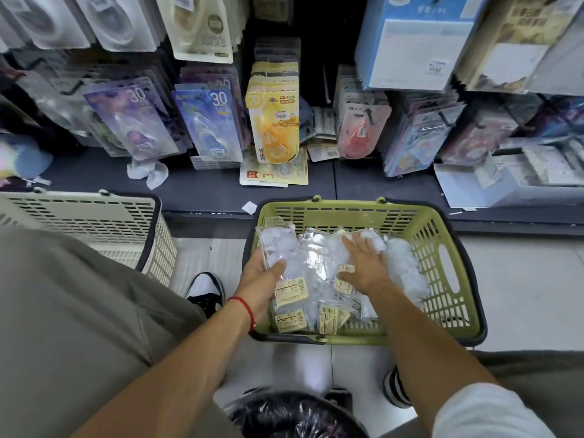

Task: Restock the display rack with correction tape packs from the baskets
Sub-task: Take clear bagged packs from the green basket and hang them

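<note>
— Green plastic, is that the basket (442,245) with the packs?

— Yes. It stands on the floor just before the shelf (205,188), and clear packs (319,273) with yellow labels lie in a heap inside it.

— What do the hands do?

— The left hand (259,279) grips one pack (273,245) at the left side of the heap, thumb on top, and the pack stands tilted up. The right hand (363,263) lies flat on the heap with straight fingers and holds nothing.

— And the rack?

— The rack (325,86) is behind the shelf. Carded tapes hang there in rows: purple (136,121), blue (211,121), yellow (275,118), red (360,131). Some cards (275,175) lie flat on the shelf under the yellow row.

— Another basket?

— A white basket (94,226) is at the left, near the knee. What it contains I cannot tell; the view is cut there.
</note>
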### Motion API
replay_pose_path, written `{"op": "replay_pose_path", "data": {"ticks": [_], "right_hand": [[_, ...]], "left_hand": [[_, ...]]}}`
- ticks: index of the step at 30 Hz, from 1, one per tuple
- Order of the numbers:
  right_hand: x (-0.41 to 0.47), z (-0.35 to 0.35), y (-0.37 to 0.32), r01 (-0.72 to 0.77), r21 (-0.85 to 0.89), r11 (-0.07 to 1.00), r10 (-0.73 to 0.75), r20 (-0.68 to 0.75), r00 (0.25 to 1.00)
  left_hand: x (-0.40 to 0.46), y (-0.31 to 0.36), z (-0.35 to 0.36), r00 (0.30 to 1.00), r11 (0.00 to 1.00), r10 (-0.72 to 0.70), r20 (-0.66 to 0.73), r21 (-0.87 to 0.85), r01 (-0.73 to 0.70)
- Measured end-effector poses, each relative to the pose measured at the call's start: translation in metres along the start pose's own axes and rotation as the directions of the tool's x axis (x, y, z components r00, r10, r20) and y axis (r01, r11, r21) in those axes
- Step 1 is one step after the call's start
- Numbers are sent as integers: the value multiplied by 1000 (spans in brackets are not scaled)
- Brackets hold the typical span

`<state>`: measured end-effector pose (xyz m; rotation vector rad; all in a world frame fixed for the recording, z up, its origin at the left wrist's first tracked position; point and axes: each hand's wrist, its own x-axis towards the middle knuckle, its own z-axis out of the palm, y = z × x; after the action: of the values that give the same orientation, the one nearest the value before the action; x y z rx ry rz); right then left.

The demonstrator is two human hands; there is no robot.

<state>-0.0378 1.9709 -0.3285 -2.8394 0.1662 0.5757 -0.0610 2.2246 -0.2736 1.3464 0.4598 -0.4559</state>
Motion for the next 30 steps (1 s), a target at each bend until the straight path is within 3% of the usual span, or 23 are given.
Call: {"op": "replay_pose_path", "data": {"ticks": [4,6,9,12,16,19,20,22,25,27,28,30], "right_hand": [[-5,-5,-4,65,113,992,-43,-182,982],[-11,-23,-7,116,374,920,-17,-258,966],[-19,-62,-7,91,717,691,211,-320,924],[-23,-90,0,98,925,368,327,-227,917],[-34,-101,-13,118,993,7,410,-111,905],[-45,-96,-32,84,973,-215,339,-6,941],[-48,-90,-41,30,975,-220,298,38,954],[-56,-74,-59,-102,992,-79,216,117,969],[-55,-54,-74,-245,907,342,88,229,969],[-52,-48,-73,-231,762,605,21,275,961],[-50,-47,-71,-217,737,640,6,278,961],[-45,-46,-65,-198,816,543,50,203,978]], "left_hand": [[2,3,-4,1000,1000,-12,-11,-20,11],[5,4,-2,1000,999,-20,-19,-40,20],[8,6,2,999,996,-40,-22,-86,38],[9,8,9,999,991,-53,-6,-126,52],[3,8,18,997,984,-51,63,-170,61],[-4,10,23,992,969,-21,123,-241,50],[-7,11,25,989,964,0,145,-264,39],[-11,16,29,986,950,42,159,-312,10],[-8,23,28,994,938,90,63,-340,-64],[-4,27,24,994,944,108,-16,-313,-108],[-2,29,22,992,948,118,-41,-293,-125],[1,30,17,985,951,149,-90,-261,-168]]}}
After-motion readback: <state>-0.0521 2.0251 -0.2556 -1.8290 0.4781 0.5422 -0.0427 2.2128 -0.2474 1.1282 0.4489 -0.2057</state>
